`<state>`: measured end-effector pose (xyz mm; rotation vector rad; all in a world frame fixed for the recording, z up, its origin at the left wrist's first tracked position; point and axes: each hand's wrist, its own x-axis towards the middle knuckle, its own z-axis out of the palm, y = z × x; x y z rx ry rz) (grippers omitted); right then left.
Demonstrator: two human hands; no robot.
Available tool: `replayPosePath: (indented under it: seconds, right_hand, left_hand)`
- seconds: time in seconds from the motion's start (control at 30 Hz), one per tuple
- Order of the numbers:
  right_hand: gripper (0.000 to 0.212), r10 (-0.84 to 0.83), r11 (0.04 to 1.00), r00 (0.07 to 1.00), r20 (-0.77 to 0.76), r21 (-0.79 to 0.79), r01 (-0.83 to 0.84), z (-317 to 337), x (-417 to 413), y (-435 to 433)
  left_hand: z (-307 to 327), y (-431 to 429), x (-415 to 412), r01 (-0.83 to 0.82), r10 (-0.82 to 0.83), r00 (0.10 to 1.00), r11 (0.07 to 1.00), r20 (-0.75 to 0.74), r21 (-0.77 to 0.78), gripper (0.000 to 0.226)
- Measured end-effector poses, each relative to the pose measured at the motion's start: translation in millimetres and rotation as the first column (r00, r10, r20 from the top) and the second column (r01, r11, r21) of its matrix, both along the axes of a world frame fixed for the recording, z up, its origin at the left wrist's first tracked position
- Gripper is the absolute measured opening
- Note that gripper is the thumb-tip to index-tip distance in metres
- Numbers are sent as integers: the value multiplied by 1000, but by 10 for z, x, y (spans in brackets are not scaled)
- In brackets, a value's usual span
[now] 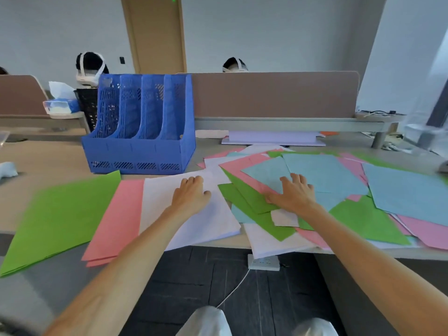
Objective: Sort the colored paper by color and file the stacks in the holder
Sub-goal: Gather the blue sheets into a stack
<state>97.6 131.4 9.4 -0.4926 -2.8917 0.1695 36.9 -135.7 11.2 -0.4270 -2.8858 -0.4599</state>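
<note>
1. Down low, two knees (206, 321) sit below the table (48, 154) edge, and both forearms reach over it.
2. The left grip (191, 195) lies flat on the white stack (157, 202), fingers straight, pressing and holding nothing.
3. The right grip (293, 192) spreads open on a light blue sheet (327, 170) atop the mixed pile (363, 221), thumb on green, nothing pinched.
4. Sorting looks midway. The next move calls for sliding one sheet free, and blue has no stack yet.
5. The count: three sorted stacks, green stack (60, 214), pink stack (116, 219) and white. One holder (143, 122) stands behind them, four slots, all apparently empty.
</note>
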Motion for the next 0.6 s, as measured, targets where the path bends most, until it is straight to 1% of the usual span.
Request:
replayPosePath:
  seconds: [0.07, 0.1, 0.13, 0.17, 0.2, 0.27, 0.33, 0.37, 0.4, 0.43, 0.5, 0.6]
  right_hand:
    - [87, -32, 999, 993, 115, -9, 33, 1, 32, 147]
    - [87, -37, 998, 989, 146, -38, 43, -4, 42, 207]
    - [85, -36, 998, 987, 155, -54, 45, -6, 50, 253]
    - [80, -30, 999, 989, 148, -37, 36, 1, 59, 284]
    - [73, -18, 1000, 991, 135, 11, 16, 10, 65, 294]
    - [55, 29, 984, 993, 115, 169, -48, 36, 89, 257]
    - [33, 108, 929, 989, 105, 343, -138, 64, 122, 188]
    - [28, 142, 897, 985, 101, 408, -171, 72, 132, 171]
    - [27, 166, 875, 981, 96, 444, -191, 81, 143, 169]
    - [29, 175, 867, 980, 96, 456, -200, 90, 153, 176]
    - [31, 169, 884, 984, 65, 431, -180, 122, 189, 223]
    - [25, 152, 925, 988, -19, 354, -136, 147, 225, 257]
  left_hand:
    - [-16, 195, -44, 36, -37, 999, 998, 15, 47, 39]
    - [-16, 289, -55, 51, -53, 998, 996, 20, 76, 41]
    - [-5, 377, -58, 64, -67, 998, 993, 22, 104, 43]
    - [1, 461, -65, 78, -81, 996, 989, 19, 126, 45]
    - [13, 539, -57, 90, -93, 996, 986, 13, 139, 45]
    - [12, 679, -31, 114, -117, 993, 982, 7, 147, 42]
    - [-17, 805, 0, 138, -146, 989, 975, 30, 172, 38]
    - [-38, 862, 11, 147, -159, 986, 971, 47, 188, 36]
    - [-38, 915, 41, 159, -175, 983, 965, 60, 211, 34]
    - [-41, 967, 61, 172, -194, 979, 954, 67, 247, 33]
    - [-17, 1060, 130, 168, -217, 970, 922, 107, 349, 34]
    - [12, 1218, 203, 127, -274, 939, 838, 208, 530, 39]
